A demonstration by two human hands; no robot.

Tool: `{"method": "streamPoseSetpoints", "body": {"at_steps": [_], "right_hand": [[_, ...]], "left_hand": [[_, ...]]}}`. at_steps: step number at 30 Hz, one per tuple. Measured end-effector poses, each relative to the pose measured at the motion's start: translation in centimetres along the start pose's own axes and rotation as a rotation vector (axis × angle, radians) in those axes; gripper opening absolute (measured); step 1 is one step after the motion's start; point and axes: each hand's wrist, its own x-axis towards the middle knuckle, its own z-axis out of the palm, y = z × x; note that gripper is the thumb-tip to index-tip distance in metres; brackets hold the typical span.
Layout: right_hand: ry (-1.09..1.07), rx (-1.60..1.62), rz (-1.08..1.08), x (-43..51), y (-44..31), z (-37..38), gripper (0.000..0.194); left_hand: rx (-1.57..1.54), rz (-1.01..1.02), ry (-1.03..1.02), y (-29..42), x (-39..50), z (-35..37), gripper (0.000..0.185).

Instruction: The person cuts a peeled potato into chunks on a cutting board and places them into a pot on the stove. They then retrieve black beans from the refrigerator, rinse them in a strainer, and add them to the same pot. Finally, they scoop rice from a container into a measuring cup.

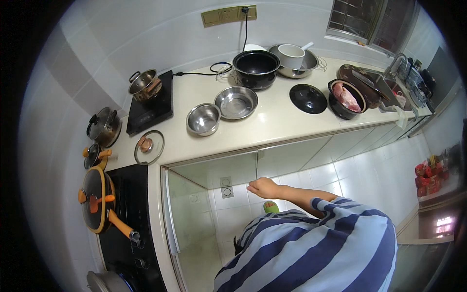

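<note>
My right hand [264, 188] hangs before the lower cabinet doors [288, 155], its fingers loosely curled together and no object visible in it. My left hand is out of view. On the cream countertop [270, 126] ahead of me stand a small steel bowl [203, 119] and a wider, shallow steel basin [236, 103], side by side. Farther right, a black lid [308, 99] lies flat beside a dark pot [341, 111] with raw meat [346, 98] in it. A glass lid with a wooden knob [146, 145] rests near the counter's left corner.
A steel saucepan [144, 85] stands on a black induction cooker [150, 115]. Behind the bowls are a large black pot [256, 71] and a white dipper [291, 54] in a steel basin. Left, an orange-handled pan [95, 199] sits on the black stove [127, 204]. A sink [396, 95] is far right.
</note>
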Motion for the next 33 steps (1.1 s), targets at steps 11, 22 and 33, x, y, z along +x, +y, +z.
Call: {"method": "streamPoseSetpoints", "body": {"at_steps": [11,22,33], "right_hand": [[-0.101,-0.044,0.282,-6.7,11.6,-7.1,0.027],[0.184,0.074,0.814,-16.1,18.8,-5.1,0.031],[0.824,0.788,1.827,-42.9,19.6,12.5,0.032]], "left_hand": [[-0.077,0.415,-0.564,17.2,0.9,21.7,0.025],[-0.5,0.173,-0.875,37.5,8.3,40.0,0.019],[-0.299,1.153,-0.477,46.9,-9.3,47.0,0.024]]}}
